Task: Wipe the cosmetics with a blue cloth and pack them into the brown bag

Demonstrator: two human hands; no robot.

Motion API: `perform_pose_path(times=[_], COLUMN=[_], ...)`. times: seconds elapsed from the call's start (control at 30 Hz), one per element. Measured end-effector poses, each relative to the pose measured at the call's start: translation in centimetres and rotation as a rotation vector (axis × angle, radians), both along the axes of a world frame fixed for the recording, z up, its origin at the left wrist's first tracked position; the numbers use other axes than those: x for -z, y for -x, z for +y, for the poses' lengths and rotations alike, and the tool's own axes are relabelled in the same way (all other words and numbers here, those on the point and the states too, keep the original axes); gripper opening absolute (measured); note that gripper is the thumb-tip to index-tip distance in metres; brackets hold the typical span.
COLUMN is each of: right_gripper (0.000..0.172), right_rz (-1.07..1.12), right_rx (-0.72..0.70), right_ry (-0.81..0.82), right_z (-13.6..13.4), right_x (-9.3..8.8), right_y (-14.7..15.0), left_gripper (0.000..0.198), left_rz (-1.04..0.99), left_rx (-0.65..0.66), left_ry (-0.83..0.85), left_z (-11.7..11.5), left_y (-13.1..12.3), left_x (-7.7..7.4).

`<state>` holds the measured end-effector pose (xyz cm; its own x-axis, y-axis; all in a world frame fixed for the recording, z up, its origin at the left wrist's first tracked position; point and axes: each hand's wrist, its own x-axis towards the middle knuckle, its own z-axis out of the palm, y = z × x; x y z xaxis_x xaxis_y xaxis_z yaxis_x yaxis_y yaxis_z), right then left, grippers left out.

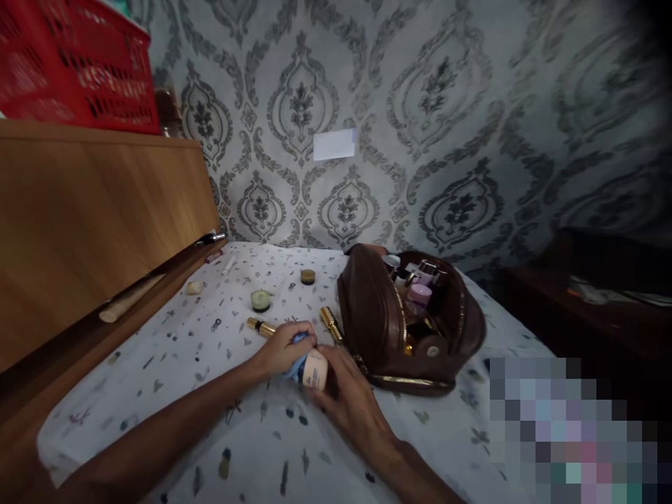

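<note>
Both my hands are together over the patterned white sheet. Between them is a small jar (315, 369) with a peach top and dark print. My right hand (353, 393) curls round the jar's right side. In my left hand (286, 348) is a bunched blue cloth (296, 365), pressed against the jar. A gold and dark tube (260, 327) lies just beyond my left hand. Another gold tube (330, 324) lies close to the brown bag (367, 315). That bag stands unzipped to the right, and a jar with a pink lid (418, 297) shows among the cosmetics inside.
Farther back on the sheet (189, 364) sit a greenish jar (260, 301), a small brown-lidded jar (307, 277) and a white tube (229, 264). A wooden cabinet (99, 210) borders the left, with a red basket (78, 70) on top. Patterned wallpaper (346, 203) closes the back.
</note>
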<state>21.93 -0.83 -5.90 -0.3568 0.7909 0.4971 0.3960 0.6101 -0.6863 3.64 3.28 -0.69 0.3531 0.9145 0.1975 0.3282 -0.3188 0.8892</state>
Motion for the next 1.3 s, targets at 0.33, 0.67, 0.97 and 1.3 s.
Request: perform_pose_path(times=[0.33,0.67,0.97,1.3], right_gripper=[0.057,0.064,0.054,0.05], right_rz=[-0.026,0.384,0.772,0.8], right_rx=[0.038,-0.006,-0.111,-0.2], right_ry=[0.087,0.546,0.927,1.051], right_z=[0.0,0.5,-0.3,-0.2], right_x=[-0.2,-0.8,-3.5,-3.2], right_y=[0.2,0.8,1.0,0.8], left_gripper=[0.045,0.068,0.071,0.067], left_rz=[-0.077,-0.044,-0.118,0.219], left_rx=[-0.062,-0.1,0.077,0.165], left_ry=[0.056,0.037,-0.221,-0.502], left_z=[0.3,0.1,-0.8,-1.4], left_y=[0.2,0.5,0.8,1.3], left_x=[0.4,0.8,-0.7,-0.1])
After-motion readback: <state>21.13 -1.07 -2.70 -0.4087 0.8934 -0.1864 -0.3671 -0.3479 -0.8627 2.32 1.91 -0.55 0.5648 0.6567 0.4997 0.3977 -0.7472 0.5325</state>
